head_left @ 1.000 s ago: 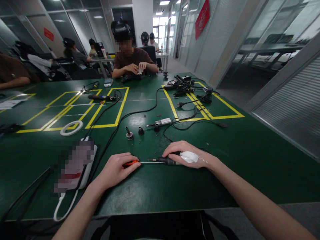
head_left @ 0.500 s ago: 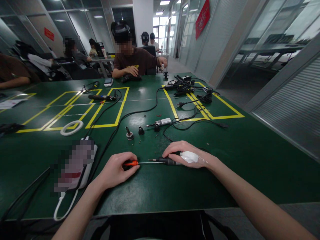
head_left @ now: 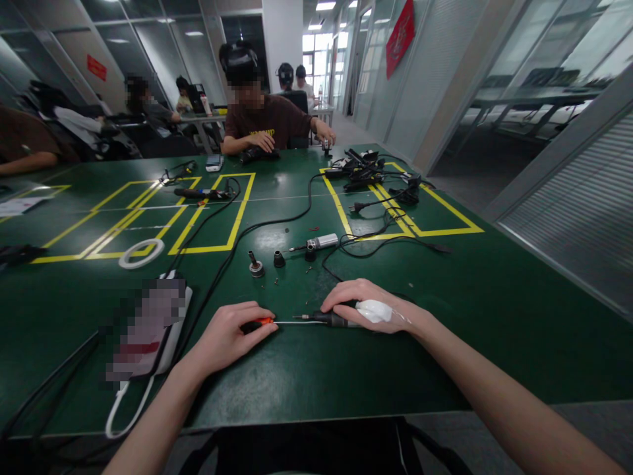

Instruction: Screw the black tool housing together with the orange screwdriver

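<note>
My left hand (head_left: 237,333) is closed around the orange handle (head_left: 267,320) of a screwdriver, thumb and forefinger near its front end. The thin screwdriver shaft (head_left: 299,322) points right and its tip meets the side of a black cylindrical tool (head_left: 336,318) with a slim metal point. My right hand (head_left: 368,307), with a white patch on its back, grips that tool from above and holds it low over the table. The tool's rear part is hidden under the palm. Beyond the hands stand two small black conical caps (head_left: 279,258) and a knob-like part with a stem (head_left: 256,265).
A silver cylindrical part (head_left: 324,241) and tiny screws lie on the green table (head_left: 297,389). A phone (head_left: 148,330) with a white strap and a tape roll (head_left: 141,253) are at left. Black cables (head_left: 366,171) pile at back right. A person (head_left: 262,122) sits opposite.
My left hand has shifted slightly to the right along the screwdriver's line, its fingers covering more of the orange handle. My right hand stays put. The person opposite has lowered a hand.
</note>
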Available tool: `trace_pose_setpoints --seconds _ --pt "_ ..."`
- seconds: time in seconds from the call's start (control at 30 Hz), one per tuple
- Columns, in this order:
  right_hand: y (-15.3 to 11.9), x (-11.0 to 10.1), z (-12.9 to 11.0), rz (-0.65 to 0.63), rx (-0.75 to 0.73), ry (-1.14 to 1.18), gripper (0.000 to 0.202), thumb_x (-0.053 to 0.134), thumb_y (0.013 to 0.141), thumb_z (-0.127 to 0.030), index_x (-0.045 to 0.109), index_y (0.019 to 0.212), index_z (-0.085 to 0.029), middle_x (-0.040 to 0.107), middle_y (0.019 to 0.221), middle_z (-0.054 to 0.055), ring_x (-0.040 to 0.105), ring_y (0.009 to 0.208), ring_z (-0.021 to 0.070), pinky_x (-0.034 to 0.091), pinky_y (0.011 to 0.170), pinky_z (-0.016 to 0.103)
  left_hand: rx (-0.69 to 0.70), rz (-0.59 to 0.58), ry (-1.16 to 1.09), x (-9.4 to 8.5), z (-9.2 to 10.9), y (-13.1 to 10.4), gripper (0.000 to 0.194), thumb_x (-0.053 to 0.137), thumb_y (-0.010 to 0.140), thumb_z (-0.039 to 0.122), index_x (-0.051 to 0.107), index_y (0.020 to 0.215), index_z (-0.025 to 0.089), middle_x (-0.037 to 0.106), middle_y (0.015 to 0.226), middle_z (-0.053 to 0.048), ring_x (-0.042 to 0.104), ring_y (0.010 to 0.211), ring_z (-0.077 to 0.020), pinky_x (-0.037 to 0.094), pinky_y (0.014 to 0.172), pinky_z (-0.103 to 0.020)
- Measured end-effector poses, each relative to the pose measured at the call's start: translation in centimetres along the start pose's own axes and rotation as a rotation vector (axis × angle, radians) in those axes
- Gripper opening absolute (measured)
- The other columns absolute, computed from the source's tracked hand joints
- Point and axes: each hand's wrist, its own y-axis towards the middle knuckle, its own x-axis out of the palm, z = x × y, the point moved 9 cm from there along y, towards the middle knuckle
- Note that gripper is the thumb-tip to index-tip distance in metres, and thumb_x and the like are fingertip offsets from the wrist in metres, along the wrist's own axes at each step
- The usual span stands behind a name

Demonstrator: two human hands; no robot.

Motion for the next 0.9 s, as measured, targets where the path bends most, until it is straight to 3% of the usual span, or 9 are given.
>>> trace_pose_setpoints --seconds 0.2,0.37,0.47,0.9 --pt "-0.05 0.13 0.17 0.002 -0.006 0.007 0.026 0.055 0.102 -0.024 0.079 0.106 -0.018 0.081 0.107 0.009 0.075 0.098 0.02 0.055 0.092 0.031 -0.033 -0.003 -0.002 0.12 0.19 -0.03 0.019 0.066 0.092 0.037 0.074 0.094 0.02 0.078 0.086 -0.004 0.071 0.075 -0.0172 0.054 0.072 -0.025" --pt "-0.05 0.04 -0.01 0.01 -0.012 0.013 0.026 0.054 0.102 -0.023 0.079 0.106 -0.017 0.081 0.107 0.01 0.075 0.097 0.0199 0.055 0.091 0.031 -0.076 0.033 -0.043 -0.03 0.05 -0.08 0.005 0.064 0.085 0.026 0.063 0.084 0.021 0.07 0.072 0.002 0.064 0.063 -0.0135 0.05 0.061 -0.022" --pt "-0.02 0.03 -0.12 0.008 -0.012 0.01 0.025 0.055 0.102 -0.023 0.079 0.106 -0.017 0.081 0.107 0.01 0.075 0.098 0.0201 0.055 0.092 0.031 -0.072 0.029 -0.057 0.02 -0.04 -0.11 0.012 0.064 0.087 0.028 0.062 0.078 0.021 0.069 0.072 0.001 0.063 0.063 -0.0134 0.048 0.059 -0.022" --pt "0.02 -0.03 -0.26 0.014 -0.018 0.006 0.027 0.053 0.102 -0.024 0.079 0.105 -0.016 0.081 0.106 0.01 0.075 0.096 0.0203 0.055 0.091 0.031 0.023 0.02 0.016 -0.04 0.22 -0.01 0.025 0.062 0.098 0.036 0.075 0.086 0.019 0.072 0.075 -0.002 0.066 0.066 -0.0138 0.047 0.064 -0.022"
